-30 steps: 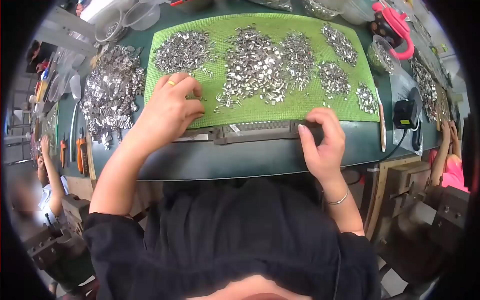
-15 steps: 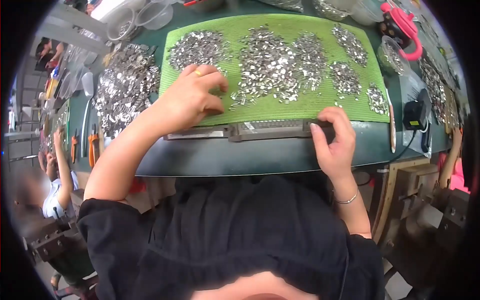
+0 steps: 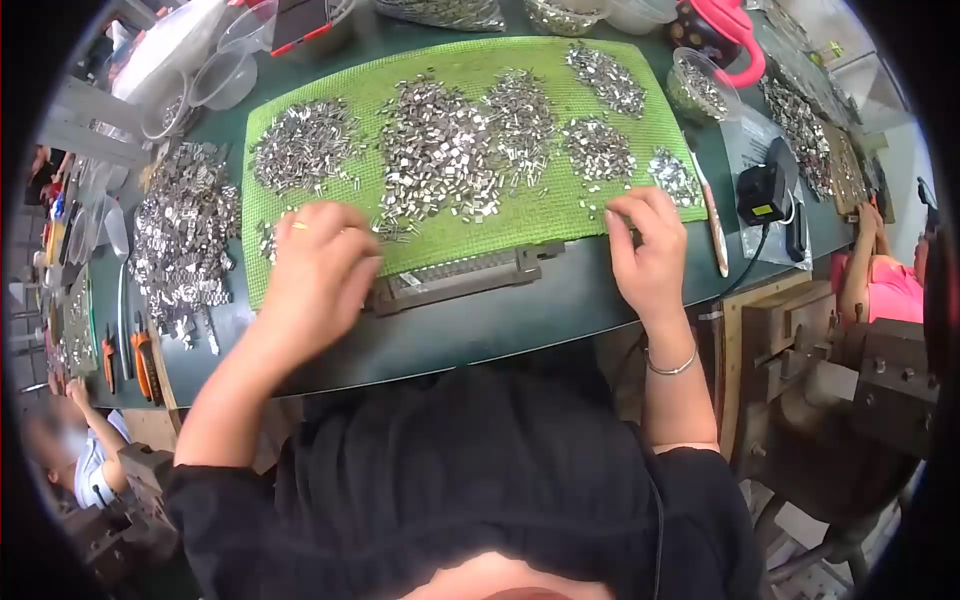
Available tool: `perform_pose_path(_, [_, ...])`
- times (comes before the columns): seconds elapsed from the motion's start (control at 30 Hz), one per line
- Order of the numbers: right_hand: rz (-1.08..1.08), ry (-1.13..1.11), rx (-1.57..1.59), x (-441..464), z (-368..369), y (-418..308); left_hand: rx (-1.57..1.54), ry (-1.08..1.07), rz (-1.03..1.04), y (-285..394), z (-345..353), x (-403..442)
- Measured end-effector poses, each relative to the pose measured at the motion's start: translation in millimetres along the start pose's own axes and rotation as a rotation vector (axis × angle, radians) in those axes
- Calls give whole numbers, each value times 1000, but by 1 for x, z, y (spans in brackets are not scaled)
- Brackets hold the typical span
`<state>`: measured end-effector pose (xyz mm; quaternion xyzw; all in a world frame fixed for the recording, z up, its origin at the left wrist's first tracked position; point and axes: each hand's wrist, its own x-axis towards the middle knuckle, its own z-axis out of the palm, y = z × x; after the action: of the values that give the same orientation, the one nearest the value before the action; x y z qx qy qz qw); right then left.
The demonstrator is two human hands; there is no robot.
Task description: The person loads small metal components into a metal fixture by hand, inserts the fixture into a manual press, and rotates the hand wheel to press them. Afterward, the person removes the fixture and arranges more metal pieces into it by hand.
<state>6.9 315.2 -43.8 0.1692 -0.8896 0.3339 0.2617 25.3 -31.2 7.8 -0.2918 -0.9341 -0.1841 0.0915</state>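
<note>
A ribbed green mat bears several piles of small shiny metal pieces. Along its front edge lies a long dark metal fixture with a row of small parts in its channel. My left hand is at the fixture's left end, over the mat's front left corner. Its fingers are curled in toward the thumb; whatever they hold is hidden. To the right of the fixture, apart from it, my right hand hovers by the mat's front edge. Thumb and fingertips come close together there, near a small pile; any piece between them is too small to make out.
A big heap of metal pieces lies left of the mat, with orange-handled pliers in front. Right of it are a stick-like tool and a black power adapter. Plastic tubs stand behind. Co-workers sit on both sides.
The view has shifted. My right hand has left the fixture's right end and moved to its right. My left hand has come back from a pile toward the fixture's left end.
</note>
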Motion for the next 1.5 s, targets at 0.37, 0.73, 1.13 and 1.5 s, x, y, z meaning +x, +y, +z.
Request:
perform_pose_path(0.37, [-67,-115,-272,12,20,-16,-203,9,13,41,43,25])
perform_pose_path(0.73, [-202,-256,-466,24,16,-13,64,-12,179,51,43,26])
perform_pose_path(1.13, [-229,-213,-200,18,19,-8,-136,85,93,43,43,11])
perform_pose_path(1.5, [-385,-360,5,15,31,-69,-227,131,16,42,47,4])
